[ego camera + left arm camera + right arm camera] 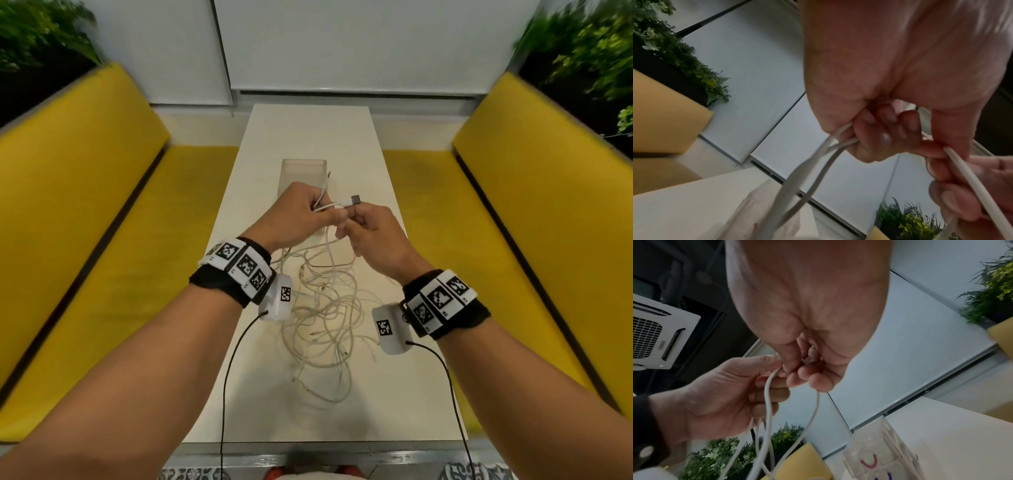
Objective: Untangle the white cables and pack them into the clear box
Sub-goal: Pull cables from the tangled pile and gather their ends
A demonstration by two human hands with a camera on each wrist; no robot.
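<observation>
Our left hand (301, 209) curls round gathered loops of one white cable (334, 205), keeping them from springing apart; our right hand (373, 233) pinches its strand, lifting it above the tangle (325, 308) before the clear box (301, 174).

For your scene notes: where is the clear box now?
In the head view, the clear box stands mid-table, just beyond both hands, far side of the cable tangle.

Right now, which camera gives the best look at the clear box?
The right wrist view: the clear box sits close, its walls and red and blue marks visible. The head view shows the box far off behind the hands. The left wrist view catches only a blurred corner.
</observation>
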